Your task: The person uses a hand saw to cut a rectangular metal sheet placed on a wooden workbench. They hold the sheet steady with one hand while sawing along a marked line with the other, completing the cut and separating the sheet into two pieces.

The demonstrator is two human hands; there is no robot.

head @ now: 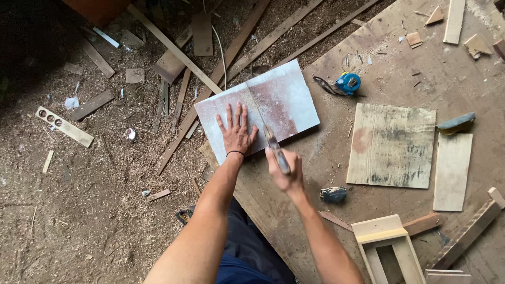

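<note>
A pale, reddish-stained board (286, 97) lies over the near-left edge of a large wooden work surface (400, 68). My left hand (235, 130) presses flat on the board's left part, fingers spread. My right hand (284, 171) grips the handle of a hand saw (264, 122). The saw's thin blade runs up across the middle of the board, along a cut line. The handle and right hand look blurred.
A blue tape measure (347, 82) lies beyond the board. A square plywood panel (392, 144) and a narrow board (452, 171) lie to the right, a wooden frame (386, 242) nearer. Offcuts, long battens (221, 68) and sawdust cover the ground at left.
</note>
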